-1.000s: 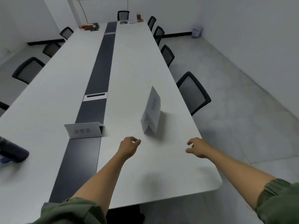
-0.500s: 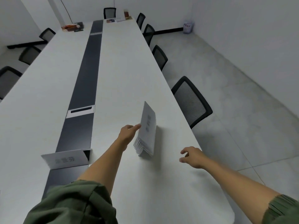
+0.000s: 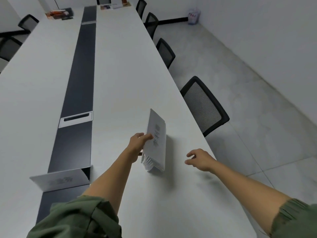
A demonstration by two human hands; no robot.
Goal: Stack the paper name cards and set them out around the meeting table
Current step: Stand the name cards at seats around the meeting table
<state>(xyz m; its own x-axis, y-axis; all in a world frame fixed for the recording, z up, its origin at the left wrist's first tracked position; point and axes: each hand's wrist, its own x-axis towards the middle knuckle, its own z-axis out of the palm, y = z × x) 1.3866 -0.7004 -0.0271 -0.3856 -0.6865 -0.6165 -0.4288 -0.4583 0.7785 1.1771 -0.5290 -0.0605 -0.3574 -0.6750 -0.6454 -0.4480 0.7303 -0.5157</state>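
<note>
Paper: one stack, one lone card

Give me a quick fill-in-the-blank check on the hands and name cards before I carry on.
1. The left hand grips the ___ of name cards.
2. The right hand holds ___.
3. The single name card stands on the table, to the ___ of the left hand.
4. The nearest chair stands by the table's ___ edge.

Missing words: stack; nothing; left; right.
</note>
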